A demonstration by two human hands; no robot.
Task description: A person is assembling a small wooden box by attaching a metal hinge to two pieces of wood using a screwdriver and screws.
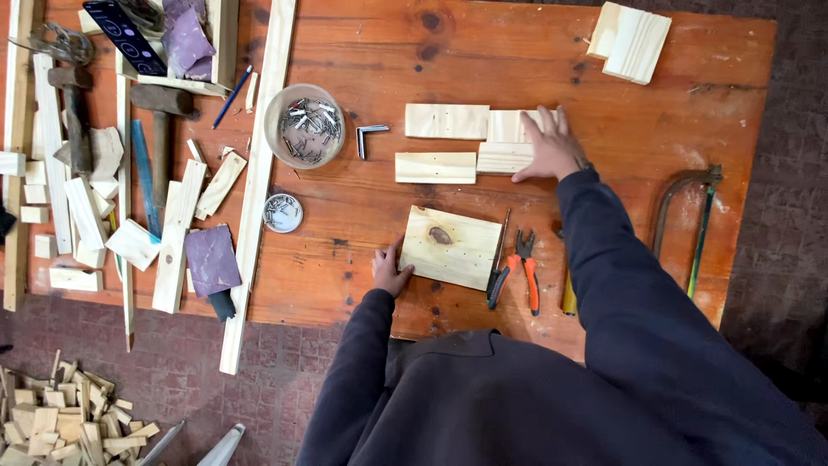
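Observation:
My right hand [550,145] lies flat, fingers spread, on two short pale wood pieces [504,142] at the table's middle. Two longer pale wood strips [447,121] [435,167] lie just left of them. My left hand [390,269] rests at the left edge of a square pale board with a knot [450,247], fingers curled against it. The board lies flat near the table's front edge.
Orange-handled pliers [517,272] and a thin tool lie right of the board. A bowl of nails [304,126], a metal bracket [369,134] and a small lid [283,212] sit left of centre. Wood scraps, hammers and sandpaper [210,259] crowd the left. A hacksaw [694,220] lies right; stacked pieces [631,41] lie far right.

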